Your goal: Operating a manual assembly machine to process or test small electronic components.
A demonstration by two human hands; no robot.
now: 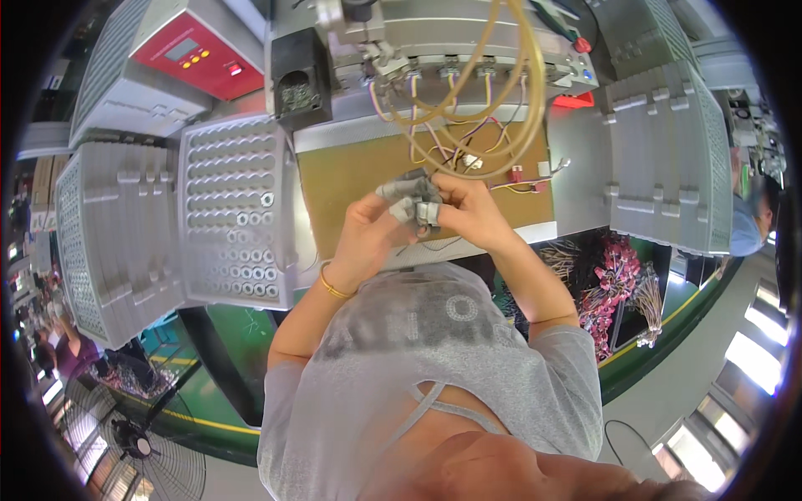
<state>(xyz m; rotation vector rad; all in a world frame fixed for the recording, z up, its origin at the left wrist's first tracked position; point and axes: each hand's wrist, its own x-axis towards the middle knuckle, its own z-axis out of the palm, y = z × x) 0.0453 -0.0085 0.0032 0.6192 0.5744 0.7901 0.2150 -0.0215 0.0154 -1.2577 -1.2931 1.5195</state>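
My left hand [368, 232] and my right hand [472, 210] meet in front of my chest, over the near part of a brown work mat [330, 188]. Grey coverings wrap several fingertips. Both hands are closed, fingers pinched together around a small greyish piece that the fingers mostly hide; its kind does not show. Just beyond the hands, thin coloured wires [451, 150] run down from a metal fixture [451, 71]. A small white connector [472, 161] and a red connector [517, 173] lie on the mat to the right.
A tray of round metal parts [194, 275] lies on the left, beside stacked grey trays [125, 234]. More grey trays [668, 167] stand at the right. Clear hoses [535, 100] loop over the mat. A black bin [301, 79] and a red-fronted control box [200, 54] sit behind; wire bundles [614, 284] hang lower right.
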